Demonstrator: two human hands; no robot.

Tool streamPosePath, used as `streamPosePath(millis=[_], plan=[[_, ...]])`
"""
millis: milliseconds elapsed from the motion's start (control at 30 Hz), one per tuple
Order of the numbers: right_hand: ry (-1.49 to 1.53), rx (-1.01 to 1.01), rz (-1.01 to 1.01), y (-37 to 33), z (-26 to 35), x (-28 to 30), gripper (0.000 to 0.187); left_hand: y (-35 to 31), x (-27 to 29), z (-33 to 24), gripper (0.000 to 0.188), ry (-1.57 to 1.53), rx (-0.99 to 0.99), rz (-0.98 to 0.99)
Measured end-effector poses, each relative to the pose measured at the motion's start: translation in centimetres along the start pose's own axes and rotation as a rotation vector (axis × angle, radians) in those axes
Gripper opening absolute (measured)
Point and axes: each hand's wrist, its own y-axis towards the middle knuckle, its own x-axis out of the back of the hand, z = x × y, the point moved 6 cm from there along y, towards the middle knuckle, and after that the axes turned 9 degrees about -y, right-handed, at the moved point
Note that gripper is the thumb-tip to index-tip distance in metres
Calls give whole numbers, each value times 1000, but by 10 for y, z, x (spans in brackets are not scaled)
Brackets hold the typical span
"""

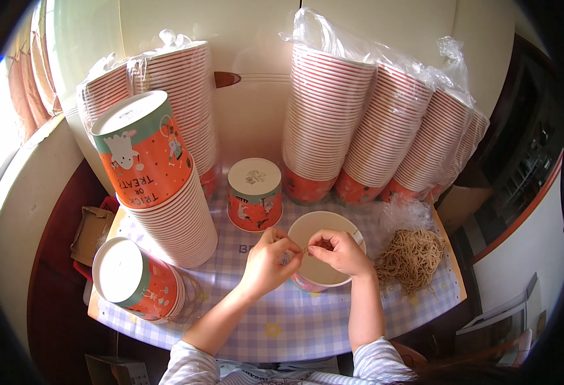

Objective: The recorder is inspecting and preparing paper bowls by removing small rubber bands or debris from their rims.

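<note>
My left hand (271, 262) and my right hand (342, 254) meet above an open paper bucket (317, 221), which stands upright with its pale inside showing. The fingertips of both hands are pinched close together over its left part. Whatever is between them is too small to make out. To the right of the bucket lies a tangled heap of beige cords (413, 260), partly spilling from a clear plastic bag (397, 218). Behind my left hand, an orange and green bucket (255, 199) rests upside down on the checked tablecloth (256, 333).
A tall leaning stack of upturned buckets (166, 212) rises at the left, with a shorter stack (144, 285) nearer me. Bagged stacks (327, 109) line the back right, and more bagged stacks (179, 96) stand at the back left. A cardboard box (92, 234) sits beyond the left table edge.
</note>
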Motion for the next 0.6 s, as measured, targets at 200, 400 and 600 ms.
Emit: streamPosePath(millis=[200, 400, 600], plan=[[1, 39, -8, 0, 1, -2, 4, 0, -1, 9, 12, -184, 320, 150], [13, 57, -3, -1, 7, -3, 4, -4, -7, 22, 14, -406, 383, 166], [-14, 76, 14, 0, 6, -5, 4, -4, -7, 23, 13, -419, 385, 147]])
